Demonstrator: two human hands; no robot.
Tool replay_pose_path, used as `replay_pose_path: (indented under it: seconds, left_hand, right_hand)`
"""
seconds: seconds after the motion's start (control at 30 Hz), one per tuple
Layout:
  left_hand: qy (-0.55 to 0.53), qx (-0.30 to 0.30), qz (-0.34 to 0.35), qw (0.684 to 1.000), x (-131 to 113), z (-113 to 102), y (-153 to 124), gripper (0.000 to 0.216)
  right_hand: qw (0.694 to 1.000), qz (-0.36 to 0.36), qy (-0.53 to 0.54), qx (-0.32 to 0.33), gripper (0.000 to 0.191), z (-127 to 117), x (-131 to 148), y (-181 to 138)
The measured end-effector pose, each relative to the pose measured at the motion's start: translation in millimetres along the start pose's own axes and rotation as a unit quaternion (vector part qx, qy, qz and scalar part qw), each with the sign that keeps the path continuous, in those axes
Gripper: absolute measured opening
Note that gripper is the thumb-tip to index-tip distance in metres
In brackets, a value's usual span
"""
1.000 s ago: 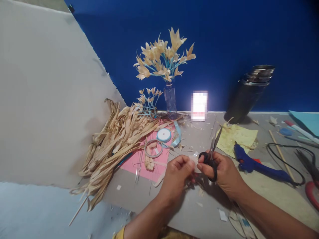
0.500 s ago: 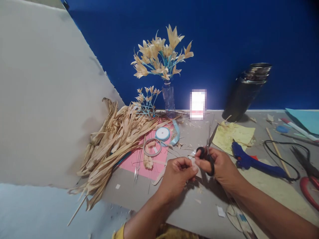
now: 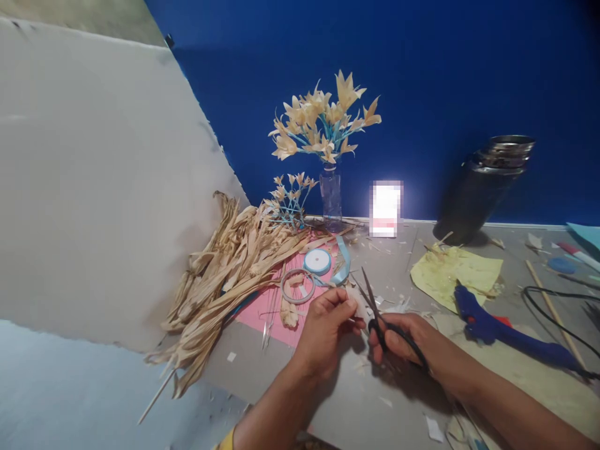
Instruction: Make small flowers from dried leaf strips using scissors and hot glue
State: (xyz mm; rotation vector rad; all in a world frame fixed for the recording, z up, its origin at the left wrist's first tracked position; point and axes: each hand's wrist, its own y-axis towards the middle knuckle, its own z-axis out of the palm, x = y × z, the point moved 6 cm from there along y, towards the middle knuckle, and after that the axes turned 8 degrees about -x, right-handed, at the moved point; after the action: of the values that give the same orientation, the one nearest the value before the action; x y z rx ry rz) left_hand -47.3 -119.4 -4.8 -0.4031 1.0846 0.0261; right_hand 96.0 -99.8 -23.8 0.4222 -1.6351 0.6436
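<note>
Head view: the left hand (image 3: 328, 328) pinches a small pale husk piece (image 3: 359, 307) between thumb and fingertips, low at centre. Just at its 3 o'clock, the right hand (image 3: 412, 344) is closed around black scissors (image 3: 372, 304), their blades aimed to 11 o'clock and touching the piece. A dried husk pile (image 3: 225, 269) lies at 10 o'clock, a blue glue gun (image 3: 497, 328) at 3 o'clock.

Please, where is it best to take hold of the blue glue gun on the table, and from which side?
Probably the long blue handle, from above: the blue plastic glue gun lies flat on the grey table, its nozzle end toward the yellow paper sheet, its handle free. The right hand, holding black scissors, is nearest.
</note>
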Motion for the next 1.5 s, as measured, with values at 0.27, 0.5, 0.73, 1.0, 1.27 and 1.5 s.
replay_pose_path:
  seconds: [0.27,0.5,0.73,1.0,1.27,1.5]
  left_hand:
    - [0.004,-0.013,0.008,1.0,-3.4,-3.0,4.3,0.029]
    - [0.02,-0.004,0.021,1.0,-6.0,-4.4,4.7,0.025]
    - [0.057,0.008,0.02,0.998,-11.6,-8.1,1.0,0.025]
    - [0.072,-0.003,0.014,0.997,-11.7,-12.8,0.6,0.018]
    - [0.066,0.014,0.002,0.998,-9.6,-12.2,0.7,0.016]
    - [0.084,0.034,-0.002,0.996,-14.7,-12.9,1.4,0.018]
  right_hand:
    - [0.999,0.039,0.021,0.008,0.062,6.6,-4.3,2.2]
    - [0.998,0.054,-0.02,-0.029,0.058,3.7,-15.6,2.0]
    - [0.999,0.047,0.011,-0.002,0.064,5.4,-3.4,0.2]
    - [0.997,0.023,0.002,0.076,0.072,8.4,-1.2,-3.6]
    - [0.996,0.023,-0.044,0.073,0.077,7.4,-3.9,-2.5]
    - [0.995,0.046,-0.054,0.069,0.07,5.7,-10.9,-2.1]
